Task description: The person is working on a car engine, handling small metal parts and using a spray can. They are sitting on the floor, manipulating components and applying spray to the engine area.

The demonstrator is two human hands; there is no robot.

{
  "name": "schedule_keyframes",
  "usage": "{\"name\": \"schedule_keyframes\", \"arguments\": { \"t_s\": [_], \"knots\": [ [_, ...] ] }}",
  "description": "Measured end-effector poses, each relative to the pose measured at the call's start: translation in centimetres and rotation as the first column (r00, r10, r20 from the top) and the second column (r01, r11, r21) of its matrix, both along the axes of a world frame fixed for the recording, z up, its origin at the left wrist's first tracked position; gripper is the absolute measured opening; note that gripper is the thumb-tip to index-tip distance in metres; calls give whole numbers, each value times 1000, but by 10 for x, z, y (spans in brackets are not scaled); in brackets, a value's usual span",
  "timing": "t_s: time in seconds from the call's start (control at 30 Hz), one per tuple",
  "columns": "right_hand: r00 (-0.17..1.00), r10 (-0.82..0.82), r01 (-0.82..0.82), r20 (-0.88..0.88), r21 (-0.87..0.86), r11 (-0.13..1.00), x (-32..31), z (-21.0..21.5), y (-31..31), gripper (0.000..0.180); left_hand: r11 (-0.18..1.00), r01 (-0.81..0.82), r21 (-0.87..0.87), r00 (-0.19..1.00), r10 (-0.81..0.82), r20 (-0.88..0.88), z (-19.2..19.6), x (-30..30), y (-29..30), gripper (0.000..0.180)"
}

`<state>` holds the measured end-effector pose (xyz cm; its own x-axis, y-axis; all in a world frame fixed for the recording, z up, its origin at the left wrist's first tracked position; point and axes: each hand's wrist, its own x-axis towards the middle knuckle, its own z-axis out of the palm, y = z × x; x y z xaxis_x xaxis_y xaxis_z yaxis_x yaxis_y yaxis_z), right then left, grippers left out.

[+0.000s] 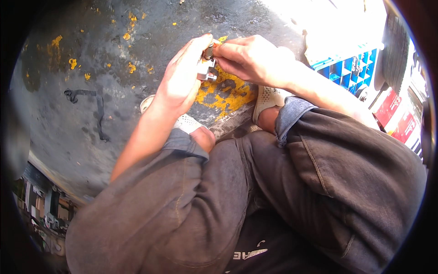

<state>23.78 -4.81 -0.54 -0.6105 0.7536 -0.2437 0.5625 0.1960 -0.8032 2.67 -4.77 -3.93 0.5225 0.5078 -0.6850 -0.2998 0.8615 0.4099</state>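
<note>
My left hand (179, 78) is closed around a small silvery metal fitting (204, 71), held up in front of me over the floor. A bolt-like end (211, 78) sticks out of its lower side. At the upper end a dull brass-toned cylinder (209, 52) shows between my two hands. My right hand (250, 57) is closed in a pinch, thumb and fingertips right beside that cylinder. What lies between those fingertips is too small to make out, and the left palm hides part of the fitting.
Below my hands are my light shoes (269, 98) and a yellow paint patch (223, 98) on the worn grey floor (127, 55). A black strap (99, 109) lies at left. On the right stand a blue compartment rack (349, 71), a tire (393, 52) and red boxes (396, 116).
</note>
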Motion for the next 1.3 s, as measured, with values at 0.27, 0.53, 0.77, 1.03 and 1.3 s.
{"name": "schedule_keyframes", "arguments": {
  "t_s": [0.27,0.53,0.77,1.03,1.3],
  "knots": [
    [999,47,-46,-2,186,982,6,-2,-5,20,993,-109,-48,981,115,156,8,5,1,34],
    [995,45,-30,-90,167,986,6,-1,-3,16,988,-101,120,992,92,85,16,11,-6,31],
    [986,62,-52,-155,67,996,9,-6,0,18,959,88,269,996,-83,-32,12,4,-7,35],
    [978,-3,65,-206,290,955,10,2,-7,24,907,16,421,992,-67,107,38,2,-4,50],
    [976,25,34,-217,261,965,7,8,3,20,868,44,494,999,-28,-40,37,5,-5,45]
  ]
}}
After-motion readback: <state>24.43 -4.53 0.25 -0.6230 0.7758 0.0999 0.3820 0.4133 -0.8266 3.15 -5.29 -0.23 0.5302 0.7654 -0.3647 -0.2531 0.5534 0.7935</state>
